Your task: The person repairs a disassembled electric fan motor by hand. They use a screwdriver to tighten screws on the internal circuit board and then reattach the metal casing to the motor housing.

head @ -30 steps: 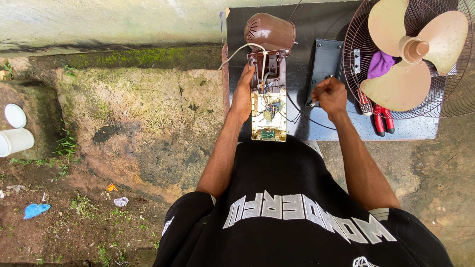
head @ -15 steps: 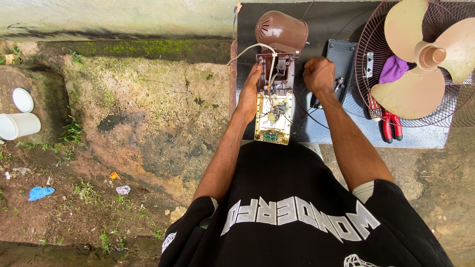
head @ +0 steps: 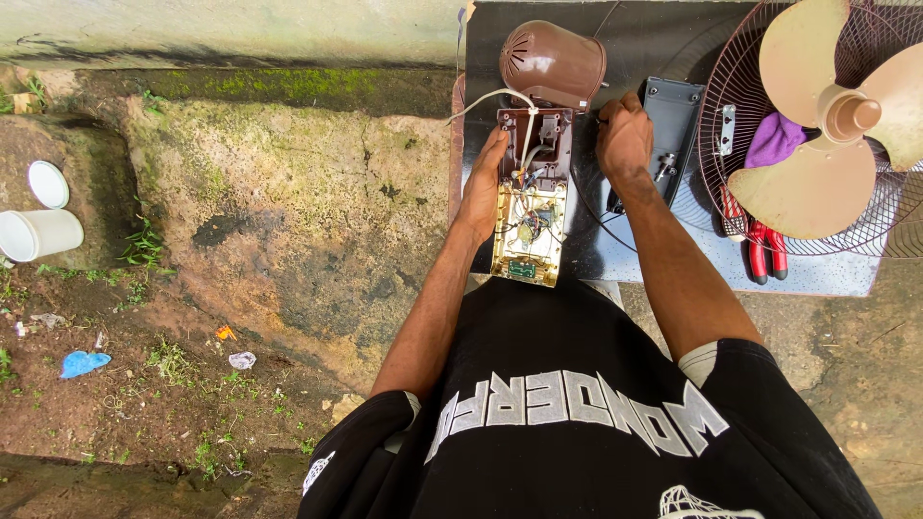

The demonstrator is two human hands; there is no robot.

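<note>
To your left: white cup [head: 38, 234] lying on dirt, white lid [head: 48, 184] just beside; blue scrap [head: 82, 362] nearer you (mossy concrete between).

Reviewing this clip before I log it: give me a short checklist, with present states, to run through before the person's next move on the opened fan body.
1. Left hand steadies the opened fan body: ok, it lies along its left side.
2. Right hand free of the wiring: cannot tell, its fingertips are hidden beside the brown motor housing.
3. Circuit board and wires exposed: ok.
4. Red-handled pliers close by: ok, beside the fan guard.
5. White cable unplugged: cannot tell, its end leaves the view.
</note>
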